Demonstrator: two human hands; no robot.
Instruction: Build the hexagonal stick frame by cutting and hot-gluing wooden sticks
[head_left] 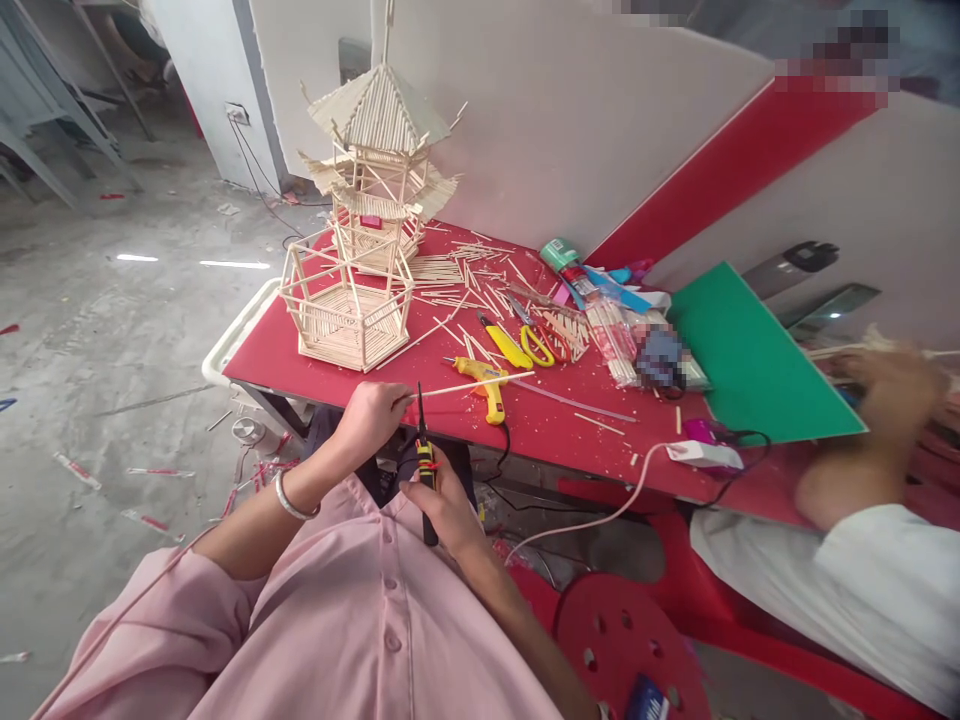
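My left hand (373,418) is closed on one end of a thin wooden stick (480,383), which points right above the table's front edge. In my closed right hand (451,498) is a black-and-yellow utility knife (426,458), its narrow dark blade pointing up and crossing the stick near my left fingers. Whether the blade touches the stick I cannot tell. Just beyond lies a yellow glue gun (480,385), partly behind the stick. An open six-sided stick frame (352,320) stands on the table to the left, before a tiered stick pagoda (382,150).
Loose sticks (480,275), yellow-handled scissors (535,345) and a yellow cutter (506,342) lie on the red table (442,405). Bagged sticks (611,335), a green board (750,370) and a white power strip (705,455) are to the right. Another person's blurred arm (862,450) reaches in there.
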